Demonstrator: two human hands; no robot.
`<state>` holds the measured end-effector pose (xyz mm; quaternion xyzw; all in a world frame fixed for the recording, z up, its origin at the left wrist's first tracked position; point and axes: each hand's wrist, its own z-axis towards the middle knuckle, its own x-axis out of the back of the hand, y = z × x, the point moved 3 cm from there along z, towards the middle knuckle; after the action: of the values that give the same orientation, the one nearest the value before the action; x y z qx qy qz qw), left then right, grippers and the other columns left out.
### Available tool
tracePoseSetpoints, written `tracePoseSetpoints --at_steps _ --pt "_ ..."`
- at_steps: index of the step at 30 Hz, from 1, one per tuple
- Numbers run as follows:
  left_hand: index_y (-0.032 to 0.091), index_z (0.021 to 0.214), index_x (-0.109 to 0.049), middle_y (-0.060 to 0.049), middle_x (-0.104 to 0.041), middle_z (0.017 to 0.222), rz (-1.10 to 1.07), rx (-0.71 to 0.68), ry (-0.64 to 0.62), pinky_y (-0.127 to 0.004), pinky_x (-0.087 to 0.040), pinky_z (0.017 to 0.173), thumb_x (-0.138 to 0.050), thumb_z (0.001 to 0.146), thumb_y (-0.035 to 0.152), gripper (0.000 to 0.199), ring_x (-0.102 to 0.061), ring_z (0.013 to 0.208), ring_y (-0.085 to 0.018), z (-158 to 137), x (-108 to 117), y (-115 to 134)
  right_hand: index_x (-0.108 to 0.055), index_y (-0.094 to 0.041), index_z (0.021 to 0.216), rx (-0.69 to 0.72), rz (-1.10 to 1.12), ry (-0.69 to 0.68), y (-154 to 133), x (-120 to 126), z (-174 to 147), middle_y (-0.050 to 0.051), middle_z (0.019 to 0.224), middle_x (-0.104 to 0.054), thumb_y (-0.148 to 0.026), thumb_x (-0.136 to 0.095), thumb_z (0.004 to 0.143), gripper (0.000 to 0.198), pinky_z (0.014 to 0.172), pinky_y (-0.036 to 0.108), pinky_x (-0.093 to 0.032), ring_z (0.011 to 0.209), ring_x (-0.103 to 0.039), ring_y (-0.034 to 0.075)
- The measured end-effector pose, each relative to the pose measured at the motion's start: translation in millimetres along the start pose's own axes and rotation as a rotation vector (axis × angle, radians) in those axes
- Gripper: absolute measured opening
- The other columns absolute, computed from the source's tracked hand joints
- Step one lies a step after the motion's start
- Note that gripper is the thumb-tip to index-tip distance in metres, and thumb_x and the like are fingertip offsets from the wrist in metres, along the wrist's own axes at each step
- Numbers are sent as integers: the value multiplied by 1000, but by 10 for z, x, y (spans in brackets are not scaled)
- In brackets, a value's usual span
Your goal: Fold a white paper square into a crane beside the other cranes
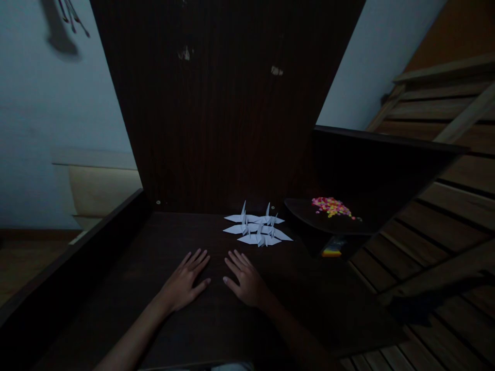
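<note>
My left hand [185,281] lies flat on the dark wooden desk [131,288], palm down, fingers stretched out and thumb apart. Opposite it, my right hand [245,281] rests the same way, with a gap of desk between the two thumbs. Neither hand holds anything. Just beyond the right fingertips sits a cluster of several white folded paper cranes [259,239], set close together with wings spread. They are nearer to my right hand than to my left, and no finger touches them.
A tall dark back panel [224,129] rises behind the cranes. On a rounded shelf [301,211] at right lies a pile of small colourful pieces [332,207]; below it is a small yellow-edged item [331,252]. A raised side board [77,245] borders the left; wooden slats [456,216] stand right.
</note>
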<state>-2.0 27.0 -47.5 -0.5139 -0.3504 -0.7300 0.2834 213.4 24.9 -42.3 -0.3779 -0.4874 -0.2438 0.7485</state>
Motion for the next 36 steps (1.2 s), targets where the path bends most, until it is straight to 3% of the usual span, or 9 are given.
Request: tracePoseSetpoints --at_steps 10,14,16,19,22,29,36 --pt "23 144 -31 -8 -33 149 2 28 -43 -50 -26 112 -38 91 52 61 -28 139 -27 0 65 47 -41 -15 140 10 5 10 -27 1 -7 10 149 -33 -40 -45 92 54 113 49 -27 140 -26 28" --pt "24 135 -48 -8 -45 143 -20 113 -73 -53 -33 107 -42 89 51 54 -38 133 -31 115 145 34 -40 -17 141 14 6 32 -36 -2 -15 10 148 -35 -39 -45 92 54 113 49 -28 139 -27 27" --pt "24 127 -57 -8 -53 136 -35 159 -58 -52 -36 104 -43 90 45 45 -45 128 -30 260 231 26 -40 -17 140 18 -1 42 -41 0 -19 10 148 -35 -38 -47 91 54 112 49 -29 139 -28 28" --pt "21 124 -58 -9 -59 130 -99 164 55 -44 -38 103 -47 87 40 43 -48 124 -27 605 389 9 -41 -17 140 18 -4 58 -45 3 -22 11 148 -35 -37 -49 91 54 112 49 -29 139 -28 28" --pt "18 123 -58 -9 -62 125 -207 256 140 -37 -40 101 -45 88 39 43 -53 119 -25 1055 465 -79 -41 -17 140 19 10 63 -46 7 -23 11 148 -36 -38 -48 91 53 113 49 -28 139 -27 28" --pt "13 122 -59 -14 -62 124 -241 447 88 -32 -40 97 -48 87 37 44 -53 117 -26 1986 222 -304 -41 -17 140 7 41 27 -47 48 -13 11 148 -35 -42 -46 92 54 113 48 -27 139 -27 27" --pt "16 104 -67 -15 -61 117 -265 573 16 -42 -42 94 -55 86 39 32 -50 117 -32 2212 -20 -330 -41 -16 139 3 47 1 -27 31 -2 10 149 -33 -44 -44 92 55 115 47 -24 140 -24 27"
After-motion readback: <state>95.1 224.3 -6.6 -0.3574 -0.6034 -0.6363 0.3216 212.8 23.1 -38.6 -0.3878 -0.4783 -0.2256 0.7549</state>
